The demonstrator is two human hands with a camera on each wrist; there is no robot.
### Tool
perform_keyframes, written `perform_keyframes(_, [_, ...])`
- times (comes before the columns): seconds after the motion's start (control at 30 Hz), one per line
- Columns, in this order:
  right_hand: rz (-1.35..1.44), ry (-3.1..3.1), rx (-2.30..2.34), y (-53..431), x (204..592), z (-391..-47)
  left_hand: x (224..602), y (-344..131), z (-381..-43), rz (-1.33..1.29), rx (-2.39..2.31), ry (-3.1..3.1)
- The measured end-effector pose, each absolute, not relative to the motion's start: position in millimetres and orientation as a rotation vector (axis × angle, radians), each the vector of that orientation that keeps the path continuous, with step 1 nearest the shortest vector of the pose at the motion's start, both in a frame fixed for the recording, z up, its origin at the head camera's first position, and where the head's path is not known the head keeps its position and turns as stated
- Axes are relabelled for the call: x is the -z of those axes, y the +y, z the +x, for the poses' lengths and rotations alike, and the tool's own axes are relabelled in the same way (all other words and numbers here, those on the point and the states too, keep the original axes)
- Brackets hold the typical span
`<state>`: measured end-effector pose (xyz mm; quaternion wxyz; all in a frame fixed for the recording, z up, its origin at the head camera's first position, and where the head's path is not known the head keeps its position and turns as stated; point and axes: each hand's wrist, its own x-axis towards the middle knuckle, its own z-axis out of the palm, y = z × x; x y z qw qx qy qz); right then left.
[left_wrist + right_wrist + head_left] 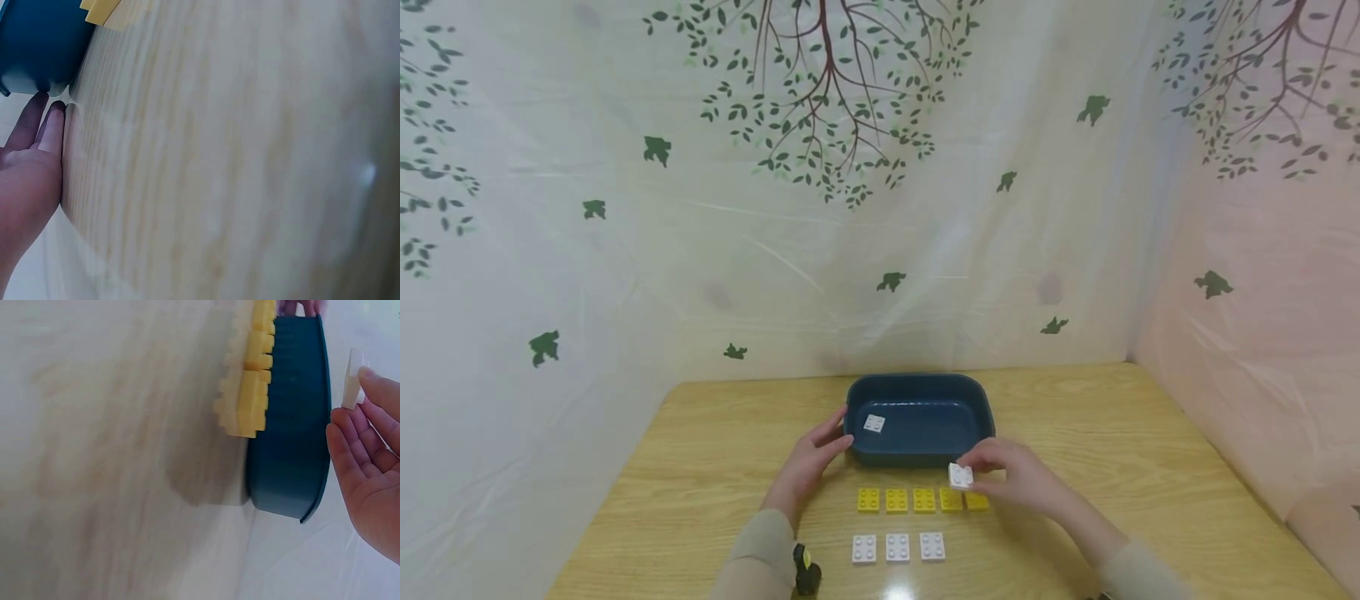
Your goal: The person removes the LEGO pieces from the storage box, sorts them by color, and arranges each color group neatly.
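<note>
My right hand (1011,477) pinches a white toy brick (960,477) between thumb and fingers, in front of the dark blue tub (917,459) near its right corner. In the right wrist view the held white brick (354,378) is raised above the tabletop, near the tub's rim. My left hand (808,463) touches the tub's left end with its fingers extended, as the left wrist view also shows the hand (31,169). Inside the tub, toward the left, lies another white brick (874,423).
Several yellow bricks (897,500) form a row in front of the tub, the rightmost partly hidden by my right hand. Nearer me, three white bricks (898,547) lie in a row on the wooden table (715,483). A leaf-patterned curtain (820,275) hangs behind the table.
</note>
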<state>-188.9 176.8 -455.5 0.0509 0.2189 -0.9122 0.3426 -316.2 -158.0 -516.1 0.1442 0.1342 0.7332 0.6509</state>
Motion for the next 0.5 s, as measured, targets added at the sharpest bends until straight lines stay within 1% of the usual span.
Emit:
perform_keyframes(0.37, [0.943, -2.684, -1.069, 179, 475, -175, 517, -158, -318, 0.365, -1.876, 2.099])
perform_keyframes(0.5, [0.999, -2.665, -1.033, 178, 481, -170, 517, -158, -316, 0.367, -1.873, 2.102])
